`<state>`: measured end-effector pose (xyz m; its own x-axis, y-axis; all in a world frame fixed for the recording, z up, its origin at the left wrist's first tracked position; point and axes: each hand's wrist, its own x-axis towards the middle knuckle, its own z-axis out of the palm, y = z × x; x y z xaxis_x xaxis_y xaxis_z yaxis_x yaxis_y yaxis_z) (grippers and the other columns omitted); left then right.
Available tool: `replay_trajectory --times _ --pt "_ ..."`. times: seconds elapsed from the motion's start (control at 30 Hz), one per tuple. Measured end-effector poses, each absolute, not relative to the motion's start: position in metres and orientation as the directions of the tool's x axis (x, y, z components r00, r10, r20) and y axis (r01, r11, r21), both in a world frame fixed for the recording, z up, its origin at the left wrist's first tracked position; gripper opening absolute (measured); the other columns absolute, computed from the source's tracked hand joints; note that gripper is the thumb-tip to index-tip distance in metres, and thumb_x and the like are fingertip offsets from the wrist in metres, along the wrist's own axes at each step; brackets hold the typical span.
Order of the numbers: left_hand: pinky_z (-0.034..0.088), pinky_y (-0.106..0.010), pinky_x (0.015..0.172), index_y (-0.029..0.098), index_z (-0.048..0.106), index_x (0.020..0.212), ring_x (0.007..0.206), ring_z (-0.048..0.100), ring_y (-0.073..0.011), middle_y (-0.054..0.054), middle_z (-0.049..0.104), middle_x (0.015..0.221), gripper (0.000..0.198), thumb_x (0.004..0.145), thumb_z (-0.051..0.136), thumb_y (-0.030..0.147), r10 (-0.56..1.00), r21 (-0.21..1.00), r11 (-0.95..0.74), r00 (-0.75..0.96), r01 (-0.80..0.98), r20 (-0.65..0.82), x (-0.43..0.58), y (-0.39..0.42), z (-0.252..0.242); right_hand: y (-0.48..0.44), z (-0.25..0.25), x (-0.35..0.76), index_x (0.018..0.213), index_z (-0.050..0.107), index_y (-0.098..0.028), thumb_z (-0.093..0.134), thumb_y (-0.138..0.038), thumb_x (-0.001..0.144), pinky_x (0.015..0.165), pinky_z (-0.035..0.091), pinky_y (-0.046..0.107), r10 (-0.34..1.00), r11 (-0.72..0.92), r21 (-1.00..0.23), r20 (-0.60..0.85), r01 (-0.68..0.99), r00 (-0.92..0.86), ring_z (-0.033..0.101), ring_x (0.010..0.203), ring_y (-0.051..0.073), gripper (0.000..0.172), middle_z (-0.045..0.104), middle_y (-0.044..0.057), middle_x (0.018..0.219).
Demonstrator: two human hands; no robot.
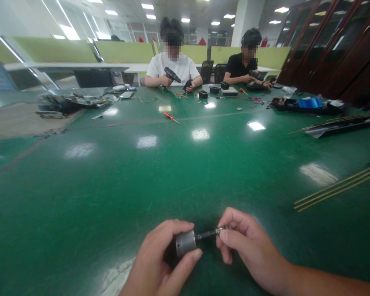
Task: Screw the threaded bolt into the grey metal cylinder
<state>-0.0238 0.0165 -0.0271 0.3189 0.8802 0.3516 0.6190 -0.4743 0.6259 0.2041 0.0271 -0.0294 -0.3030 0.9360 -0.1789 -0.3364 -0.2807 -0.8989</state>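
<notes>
Clasping the grey cylinder (186, 244), near centre over the glossy green table (135, 176), between thumb and fingers of the left hand (156, 255); pinching the right end of the dark shaft (207, 235) with fingertips of the right hand (249, 243). Could slip from so narrow a pinch if tugged askew; could roll away if dropped, being round.

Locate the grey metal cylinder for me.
The grey metal cylinder is low in the head view, near the middle, held in the left hand between thumb and fingers; a slim black shaft runs from it to the right hand.
</notes>
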Motion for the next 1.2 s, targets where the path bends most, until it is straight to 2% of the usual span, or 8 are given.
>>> replay_trajectory --times 0.4,0.6,0.73,0.87,0.97,1.03,1.13,1.2 --pt "0.057 -0.028 0.077 0.026 0.059 0.115 0.089 0.070 -0.0202 -0.004 0.071 0.100 0.029 0.089 0.069 0.032 0.881 0.649 -0.470 0.282 0.598 0.379 -0.024 0.017 -0.027 0.028 -0.030 0.204 0.080 0.058 -0.017 0.068 -0.027 0.084 0.049 0.042 0.019 0.936 -0.287 -0.893 -0.184 -0.347 -0.299 0.055 0.048 0.009 0.015 0.065 -0.001 0.066" --pt "0.055 -0.028 0.078 0.028 0.060 0.114 0.087 0.070 -0.0196 -0.002 0.070 0.097 0.029 0.087 0.071 0.032 0.895 0.684 -0.442 0.242 0.580 0.374 -0.028 0.017 -0.025 0.027 -0.030 0.205 0.080 0.058 -0.016 0.070 -0.027 0.084 0.050 0.041 0.020 0.937 -0.284 -0.884 -0.175 -0.371 -0.302 0.055 0.049 0.009 0.016 0.065 -0.001 0.066" --pt "0.053 -0.023 0.067 0.027 0.060 0.109 0.076 0.068 -0.0164 0.000 0.068 0.090 0.025 0.087 0.072 0.028 0.912 0.772 -0.410 0.217 0.487 0.347 -0.025 0.021 -0.018 0.029 -0.026 0.205 0.076 0.057 -0.016 0.065 -0.036 0.088 0.049 0.038 0.020 0.946 -0.289 -0.835 -0.172 -0.469 -0.276 0.053 0.047 0.009 0.025 0.064 0.000 0.064" --pt "0.052 -0.021 0.062 0.024 0.054 0.100 0.070 0.064 -0.0151 0.000 0.065 0.084 0.021 0.088 0.071 0.028 0.958 0.896 -0.287 0.122 0.338 0.260 -0.018 0.024 -0.012 0.031 -0.025 0.202 0.067 0.054 -0.016 0.056 -0.047 0.095 0.040 0.027 0.020 0.953 -0.274 -0.807 -0.154 -0.524 -0.261 0.042 0.039 0.007 0.042 0.059 0.000 0.054" --pt "0.052 -0.022 0.066 0.022 0.048 0.088 0.074 0.063 -0.0154 -0.001 0.066 0.085 0.024 0.087 0.072 0.028 0.978 0.954 -0.206 0.010 0.219 0.208 -0.015 0.026 -0.010 0.032 -0.027 0.200 0.060 0.051 -0.017 0.054 -0.050 0.097 0.040 0.025 0.021 0.956 -0.251 -0.823 -0.129 -0.510 -0.262 0.040 0.037 0.007 0.049 0.058 0.001 0.051" --pt "0.053 -0.025 0.071 0.022 0.046 0.085 0.078 0.065 -0.0166 -0.003 0.069 0.088 0.026 0.087 0.072 0.028 0.983 0.964 -0.170 -0.039 0.204 0.182 -0.014 0.028 -0.011 0.032 -0.028 0.199 0.059 0.049 -0.017 0.053 -0.051 0.097 0.040 0.026 0.022 0.957 -0.239 -0.840 -0.119 -0.486 -0.264 0.040 0.037 0.007 0.051 0.057 0.001 0.051" --pt "0.054 -0.034 0.087 0.022 0.051 0.099 0.092 0.070 -0.0213 -0.006 0.074 0.099 0.026 0.086 0.073 0.031 0.982 0.946 -0.147 -0.075 0.287 0.175 -0.014 0.034 -0.012 0.032 -0.030 0.198 0.059 0.050 -0.017 0.053 -0.052 0.097 0.041 0.027 0.022 0.956 -0.224 -0.864 -0.105 -0.451 -0.274 0.041 0.038 0.007 0.051 0.057 0.001 0.051" --pt "0.053 -0.041 0.096 0.023 0.052 0.111 0.100 0.071 -0.0241 -0.008 0.075 0.105 0.036 0.084 0.073 0.034 0.982 0.926 -0.127 -0.085 0.355 0.167 -0.015 0.038 -0.011 0.032 -0.031 0.198 0.060 0.050 -0.017 0.053 -0.054 0.096 0.040 0.026 0.022 0.955 -0.214 -0.872 -0.094 -0.440 -0.280 0.041 0.038 0.007 0.052 0.057 0.001 0.051"
